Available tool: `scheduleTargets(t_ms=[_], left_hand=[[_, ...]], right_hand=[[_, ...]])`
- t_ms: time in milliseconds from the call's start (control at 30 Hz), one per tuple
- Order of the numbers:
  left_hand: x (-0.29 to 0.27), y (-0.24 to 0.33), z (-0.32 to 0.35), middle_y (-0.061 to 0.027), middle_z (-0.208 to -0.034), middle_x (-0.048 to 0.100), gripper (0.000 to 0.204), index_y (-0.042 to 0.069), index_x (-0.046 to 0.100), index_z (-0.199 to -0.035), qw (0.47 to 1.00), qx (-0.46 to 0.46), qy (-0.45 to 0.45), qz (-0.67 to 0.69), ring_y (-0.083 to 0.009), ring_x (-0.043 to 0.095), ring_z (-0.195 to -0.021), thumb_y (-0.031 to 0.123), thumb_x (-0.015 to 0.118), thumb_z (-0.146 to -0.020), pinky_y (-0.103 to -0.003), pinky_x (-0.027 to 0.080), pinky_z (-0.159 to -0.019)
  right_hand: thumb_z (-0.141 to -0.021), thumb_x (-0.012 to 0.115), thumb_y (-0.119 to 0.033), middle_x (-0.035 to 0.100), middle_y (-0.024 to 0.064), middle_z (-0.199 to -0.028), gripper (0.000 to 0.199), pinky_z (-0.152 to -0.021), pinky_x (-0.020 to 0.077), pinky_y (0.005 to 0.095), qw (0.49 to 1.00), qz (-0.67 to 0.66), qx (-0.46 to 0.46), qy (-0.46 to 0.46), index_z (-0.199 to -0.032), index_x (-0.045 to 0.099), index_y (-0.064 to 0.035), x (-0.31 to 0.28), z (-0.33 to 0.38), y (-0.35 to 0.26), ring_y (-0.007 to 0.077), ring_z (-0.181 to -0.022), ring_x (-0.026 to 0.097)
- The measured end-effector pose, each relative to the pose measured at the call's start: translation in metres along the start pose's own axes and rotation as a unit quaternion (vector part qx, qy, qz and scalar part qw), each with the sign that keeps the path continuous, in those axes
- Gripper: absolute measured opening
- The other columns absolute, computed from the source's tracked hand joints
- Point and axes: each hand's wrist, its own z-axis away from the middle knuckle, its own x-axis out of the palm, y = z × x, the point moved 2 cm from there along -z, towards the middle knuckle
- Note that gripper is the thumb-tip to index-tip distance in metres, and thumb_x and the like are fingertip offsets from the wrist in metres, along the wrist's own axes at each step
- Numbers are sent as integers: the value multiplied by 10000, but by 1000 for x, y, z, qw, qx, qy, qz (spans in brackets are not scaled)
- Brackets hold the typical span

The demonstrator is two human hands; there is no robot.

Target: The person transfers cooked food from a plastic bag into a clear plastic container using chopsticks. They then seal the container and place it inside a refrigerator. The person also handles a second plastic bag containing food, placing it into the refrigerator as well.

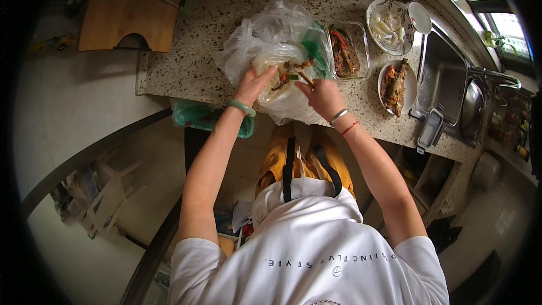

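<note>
A crumpled clear plastic bag (265, 31) lies spread on the speckled counter before me. Inside its mouth are food scraps (282, 79) in brown, red and green. My left hand (257, 83) grips the bag's left side, thumb on top. From the right, my right hand (326, 99) holds brown chopsticks (306, 78), tips pointing into the bag among the scraps. Green plastic (315, 51) shows beside the bag. To the right stands a rectangular glass container (366, 65) with a piece of cooked fish (343, 59). Another cooked fish (396, 87) lies on a white oval plate (411, 91).
A patterned plate (371, 14) of pale food and a small white bowl (419, 18) stand by the metal sink (440, 70). A container lid (432, 127) lies near the front edge. A wooden board (130, 5) is at left, and a green-lined bin (195, 116) sits below the edge.
</note>
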Motion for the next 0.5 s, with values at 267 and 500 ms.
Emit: scheduleTargets(t_ms=[267,500], left_hand=[[-16,-29,-6,-68,-1186,571,422,-17,533,-1233,998,-16,0,58,-162,517,-1070,291,539,-944,-304,408,-923],[-1,-6,29,-83,-1244,536,436,-14,495,-1272,973,-1,-11,231,-182,494,-1139,293,493,-961,-322,408,-954]], right_hand=[[-773,674,-216,613,218,-689,226,-591,486,393,980,-165,-68,94,-822,650,2,-4,17,-18,376,-641,609],[-738,665,-118,659,144,-964,142,-599,504,376,938,-122,-273,178,-838,595,-46,-33,54,-36,358,-689,618]])
